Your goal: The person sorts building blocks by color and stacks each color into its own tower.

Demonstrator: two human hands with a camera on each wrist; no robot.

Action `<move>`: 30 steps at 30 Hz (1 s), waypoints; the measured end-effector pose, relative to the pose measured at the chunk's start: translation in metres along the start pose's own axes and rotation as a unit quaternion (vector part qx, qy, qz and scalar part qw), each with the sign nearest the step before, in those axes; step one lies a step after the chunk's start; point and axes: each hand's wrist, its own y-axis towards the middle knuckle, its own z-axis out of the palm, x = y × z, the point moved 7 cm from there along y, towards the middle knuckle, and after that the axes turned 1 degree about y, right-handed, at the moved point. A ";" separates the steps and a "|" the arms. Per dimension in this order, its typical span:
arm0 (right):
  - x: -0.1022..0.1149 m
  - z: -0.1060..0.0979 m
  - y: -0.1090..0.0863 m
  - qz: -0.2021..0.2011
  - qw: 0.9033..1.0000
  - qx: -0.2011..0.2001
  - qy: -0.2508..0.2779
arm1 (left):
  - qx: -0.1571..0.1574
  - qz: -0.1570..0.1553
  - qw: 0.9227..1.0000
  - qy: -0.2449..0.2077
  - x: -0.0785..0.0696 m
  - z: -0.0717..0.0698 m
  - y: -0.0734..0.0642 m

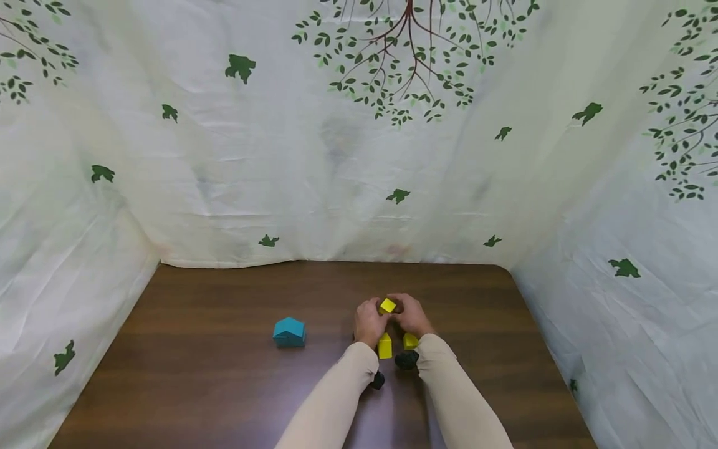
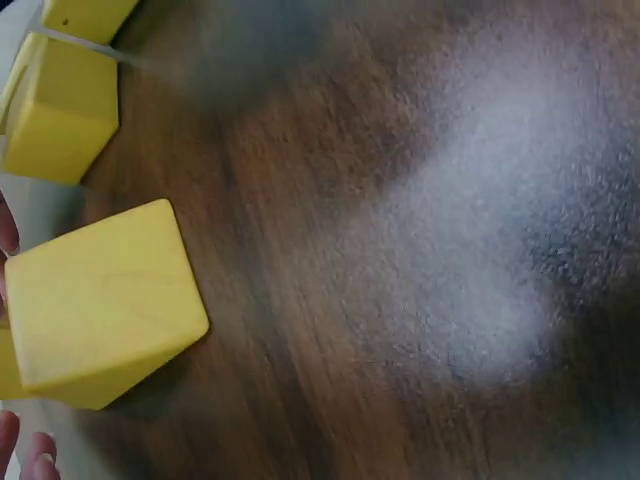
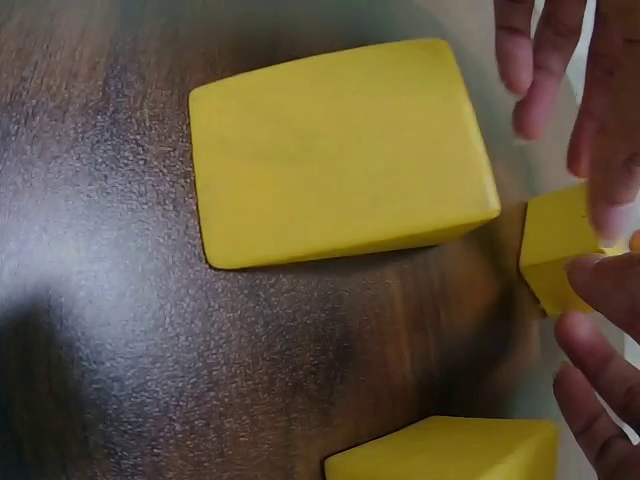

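At the right of centre in the head view, both hands meet at a small yellow block (image 1: 387,305). My left hand (image 1: 370,323) is at its left side and my right hand (image 1: 413,315) at its right, thumbs and fingertips pinching it between them. The right wrist view shows this yellow block (image 3: 555,245) between fingertips, the other fingers spread loosely. Nearer me, a second yellow block (image 1: 385,346), with a pointed top, stands between the wrists. A third yellow block (image 1: 411,341) sits by the right wrist, partly hidden by it.
A blue house-shaped block (image 1: 289,332) stands to the left on the brown wooden table (image 1: 224,386). White cloth (image 1: 336,162) printed with leaves and branches hangs behind the table and at both sides. Black wrist devices (image 1: 407,360) hang under the sleeves.
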 end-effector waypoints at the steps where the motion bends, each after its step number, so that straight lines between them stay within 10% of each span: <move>1: 0.000 0.002 0.001 0.004 1.000 0.003 -0.002 | 0.008 -0.003 1.000 0.008 0.002 0.001 0.000; 15: -0.002 0.011 0.000 0.004 1.000 0.010 -0.009 | 0.054 0.012 0.998 0.019 0.011 0.010 0.006; 24: 0.012 0.024 -0.003 -0.022 0.999 0.022 -0.012 | 0.037 0.089 0.994 -0.051 0.028 -0.016 -0.003; 30: 0.032 0.037 -0.014 -0.052 0.998 0.024 -0.012 | 0.008 0.084 0.991 -0.099 0.047 -0.039 -0.016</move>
